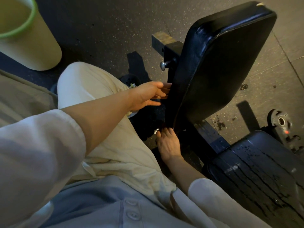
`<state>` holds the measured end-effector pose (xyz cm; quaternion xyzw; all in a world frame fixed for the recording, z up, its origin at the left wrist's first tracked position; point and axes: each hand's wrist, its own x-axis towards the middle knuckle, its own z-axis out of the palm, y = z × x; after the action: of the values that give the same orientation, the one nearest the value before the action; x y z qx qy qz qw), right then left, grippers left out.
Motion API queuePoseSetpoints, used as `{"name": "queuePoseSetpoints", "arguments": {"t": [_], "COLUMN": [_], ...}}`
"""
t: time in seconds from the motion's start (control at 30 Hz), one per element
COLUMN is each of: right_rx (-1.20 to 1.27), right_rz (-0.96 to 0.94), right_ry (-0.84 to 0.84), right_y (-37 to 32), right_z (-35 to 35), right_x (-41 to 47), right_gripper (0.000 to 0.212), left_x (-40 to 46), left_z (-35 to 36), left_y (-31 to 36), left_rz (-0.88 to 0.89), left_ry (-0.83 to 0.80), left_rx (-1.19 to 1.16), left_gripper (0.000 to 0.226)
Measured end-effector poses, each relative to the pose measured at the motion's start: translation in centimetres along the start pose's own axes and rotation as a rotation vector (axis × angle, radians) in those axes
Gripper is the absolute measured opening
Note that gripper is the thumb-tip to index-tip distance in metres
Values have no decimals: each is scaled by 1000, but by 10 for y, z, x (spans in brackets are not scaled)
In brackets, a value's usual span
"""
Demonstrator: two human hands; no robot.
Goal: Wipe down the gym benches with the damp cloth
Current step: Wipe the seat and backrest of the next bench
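two black bench pads: one tilted back pad and one cracked seat pad beaded with water. two bare hands, the left hand and the right hand. one pale bin with a green rim. one weight plate on the floor. one silver knob.

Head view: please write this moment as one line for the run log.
left hand open, touching back pad edge | right hand at pad's lower corner, grip unclear | cloth not visible | seat pad wet
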<state>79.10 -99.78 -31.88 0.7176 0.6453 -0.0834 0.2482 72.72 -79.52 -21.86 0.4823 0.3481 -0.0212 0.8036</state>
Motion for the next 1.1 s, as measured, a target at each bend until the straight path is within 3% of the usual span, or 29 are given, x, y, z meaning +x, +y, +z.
{"name": "queuePoseSetpoints", "arguments": {"t": [0.13,0.27,0.33,0.4,0.47,0.53,0.6,0.8,0.9,1.03,1.1], "right_rx": [227,714,989,1085,1035,735,404,-93,-41,172,214], "right_rz": [29,203,369,432,389,204,26,-52,-13,10,46], "right_ry": [117,329,384,423,490,612,604,22,-120,54,140], "right_y": [4,-2,-8,-13,-17,-11,4,11,2,-8,-8], "right_z": [2,1,-4,-9,-13,-10,-5,2,8,18,20], "right_x": [-18,-44,-46,-46,-42,-33,-20,-7,-7,-19,-18], "right_gripper": [36,42,48,52,51,39,29,47,43,26,27], "left_x": [4,5,3,2,2,2,2,6,9,12,11], "left_z": [6,16,14,11,12,19,22,14,13,13,13], "left_y": [-7,-22,-28,-31,-30,-27,-24,-24,-26,-23,-21], "left_rz": [-80,-249,-268,-267,-215,-168,-135,-122,-117,-111,-107], "left_ry": [77,255,240,185,98,23,11,10,-12,-2,-13], "left_rx": [56,208,284,360,374,315,322,386,414,418,397], "left_gripper": [48,24,27,26,37,47,48,50,49,45,46]}}
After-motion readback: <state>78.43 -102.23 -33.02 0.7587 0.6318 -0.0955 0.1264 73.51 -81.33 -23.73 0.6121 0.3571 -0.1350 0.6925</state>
